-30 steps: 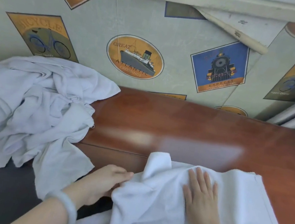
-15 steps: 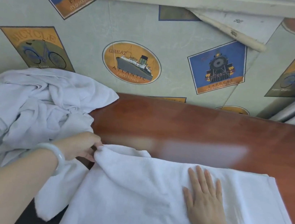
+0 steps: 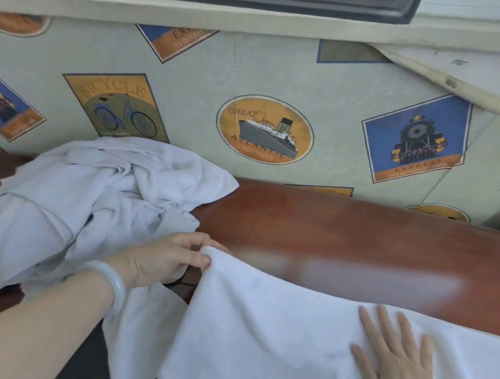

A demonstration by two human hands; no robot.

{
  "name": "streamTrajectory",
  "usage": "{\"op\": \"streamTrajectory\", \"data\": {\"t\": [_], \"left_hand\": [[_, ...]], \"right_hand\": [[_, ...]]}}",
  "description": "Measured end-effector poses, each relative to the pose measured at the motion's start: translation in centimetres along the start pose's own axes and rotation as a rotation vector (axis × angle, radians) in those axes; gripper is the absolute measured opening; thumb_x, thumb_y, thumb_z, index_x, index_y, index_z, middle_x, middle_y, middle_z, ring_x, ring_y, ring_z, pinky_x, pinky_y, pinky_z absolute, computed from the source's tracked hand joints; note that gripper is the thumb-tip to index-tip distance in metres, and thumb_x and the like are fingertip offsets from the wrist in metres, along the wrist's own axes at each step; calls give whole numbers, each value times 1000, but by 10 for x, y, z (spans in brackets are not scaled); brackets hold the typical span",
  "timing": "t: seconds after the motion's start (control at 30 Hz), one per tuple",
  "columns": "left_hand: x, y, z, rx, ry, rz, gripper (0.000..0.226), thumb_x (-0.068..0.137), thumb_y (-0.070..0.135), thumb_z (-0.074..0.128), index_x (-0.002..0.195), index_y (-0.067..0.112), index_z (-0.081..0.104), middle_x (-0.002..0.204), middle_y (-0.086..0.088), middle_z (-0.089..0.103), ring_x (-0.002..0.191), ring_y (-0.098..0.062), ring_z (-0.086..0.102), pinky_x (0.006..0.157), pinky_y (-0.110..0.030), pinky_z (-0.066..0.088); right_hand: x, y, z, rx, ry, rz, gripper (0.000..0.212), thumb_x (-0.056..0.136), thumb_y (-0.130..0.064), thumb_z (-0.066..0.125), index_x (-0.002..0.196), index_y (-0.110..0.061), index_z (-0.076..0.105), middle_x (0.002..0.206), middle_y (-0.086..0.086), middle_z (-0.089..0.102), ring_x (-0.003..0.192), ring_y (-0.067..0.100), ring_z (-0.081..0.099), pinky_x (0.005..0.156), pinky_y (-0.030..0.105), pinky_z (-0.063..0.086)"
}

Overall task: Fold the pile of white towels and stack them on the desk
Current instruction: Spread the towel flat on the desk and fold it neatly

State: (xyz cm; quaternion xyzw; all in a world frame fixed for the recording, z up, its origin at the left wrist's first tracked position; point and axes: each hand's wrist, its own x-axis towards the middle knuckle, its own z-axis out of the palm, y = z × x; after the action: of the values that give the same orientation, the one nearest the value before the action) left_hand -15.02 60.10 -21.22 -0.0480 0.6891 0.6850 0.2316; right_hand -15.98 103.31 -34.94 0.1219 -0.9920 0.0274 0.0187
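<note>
We find one white towel (image 3: pixel 269 336) spread on the desk (image 3: pixel 364 237) at 5 o'clock of the view, its near part running off the lower edge of the frame. The left hand (image 3: pixel 165 259), at 8 o'clock from centre, pinches the towel's far left corner between thumb and fingers, the corner raised slightly off the wood. The right hand (image 3: pixel 394 367), at 4 o'clock, lies flat on the cloth with fingers straight and spread, grasping nothing. The unfolded pile (image 3: pixel 96 200) sits at 9 o'clock against the wall, just beside the left hand. We judge the step to be squaring this towel ahead of its first fold. The next move calls for carrying the pinched corner toward 3 o'clock, edges matched, while the right palm anchors the cloth.
</note>
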Motion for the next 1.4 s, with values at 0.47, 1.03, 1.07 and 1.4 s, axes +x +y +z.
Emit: {"op": "streamTrajectory", "data": {"t": [0.47,1.03,1.07,1.4], "left_hand": [[22,42,-9,1651,116,16,34,90,48,55,62,35,43,86,10,39,95,-20,31,80,-29,37],[2,-50,3,-237,432,-329,25,94,13,65,116,12,53,89,-13,69,75,-26,65,63,-34,50],[-1,-51,6,-196,387,-360,24,91,15,69,111,8,58,83,-11,68,70,-22,62,60,-29,46],[15,-43,-14,974,811,-130,25,93,17,62,73,11,48,79,-10,55,86,-34,58,70,-34,34]], "right_hand": [[1,-88,-8,644,46,-224,55,102,-55,24,146,-30,45,157,-19,29,148,1,19,122,27,7],[26,-93,-11,184,235,-126,36,62,4,49,87,-19,59,92,-5,50,82,25,51,71,31,37],[25,-90,-11,181,245,-140,38,62,8,54,90,-18,59,92,-5,48,83,24,50,72,31,35],[20,-59,-1,142,-38,-216,52,102,-47,24,153,-38,29,160,-11,27,147,13,23,117,33,12]]}}
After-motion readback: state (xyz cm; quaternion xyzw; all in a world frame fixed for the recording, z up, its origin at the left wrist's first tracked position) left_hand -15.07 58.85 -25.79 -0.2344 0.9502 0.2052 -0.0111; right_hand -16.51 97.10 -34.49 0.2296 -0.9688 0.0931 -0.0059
